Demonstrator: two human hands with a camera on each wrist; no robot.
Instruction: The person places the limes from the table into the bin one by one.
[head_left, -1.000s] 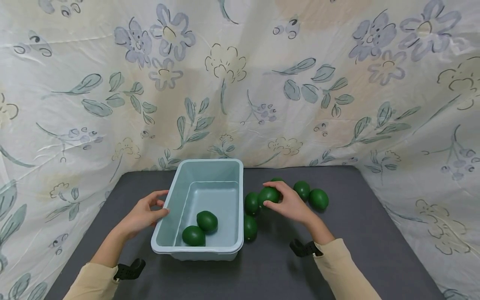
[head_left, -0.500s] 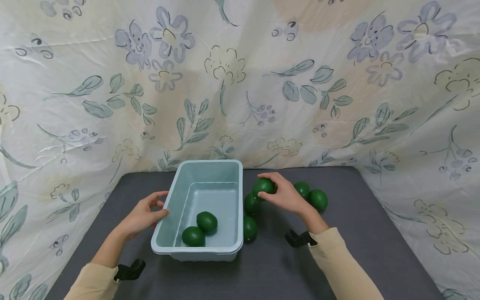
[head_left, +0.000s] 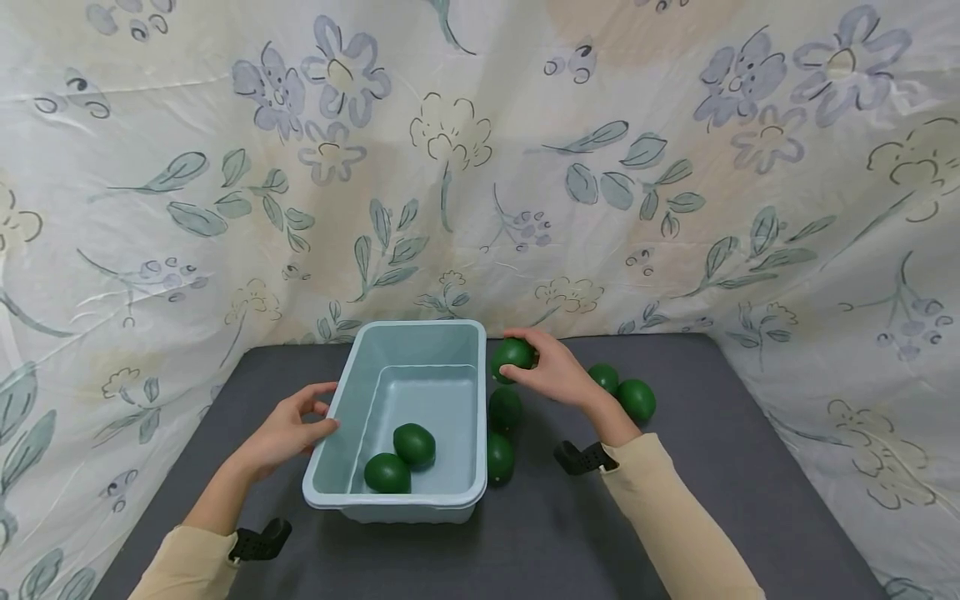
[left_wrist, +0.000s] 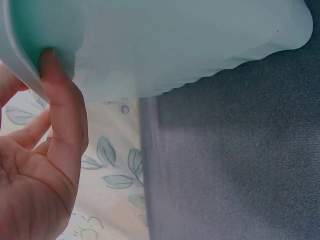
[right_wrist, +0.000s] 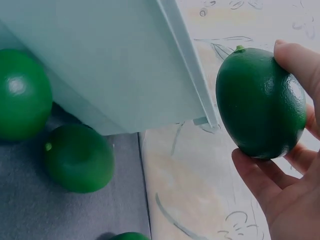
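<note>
A lime [head_left: 513, 360], dark green and glossy, is held between the thumb and fingers of my right hand [head_left: 553, 368]. It is raised just right of the plastic tub's far right rim. In the right wrist view the lime [right_wrist: 261, 103] shows a small pale stem nub at its top. The pale blue-green tub [head_left: 408, 333] has two limes [head_left: 414, 444] lying together in its near end. On its left side, my left hand [head_left: 288, 429] grips the rim with bent fingers. The left wrist view shows a fingertip [left_wrist: 51, 60] against the tub's wall, under the rim.
Along the tub's right side two more limes [head_left: 500, 457] rest on the dark grey table [head_left: 540, 542]. Another pair of limes [head_left: 637, 401] sits behind my right forearm. A floral cloth [head_left: 465, 167] hangs behind the table and round its sides.
My right hand has lifted the lime and carried it left and away from me, toward the tub's far right corner. My left hand and the tub have stayed in place.
</note>
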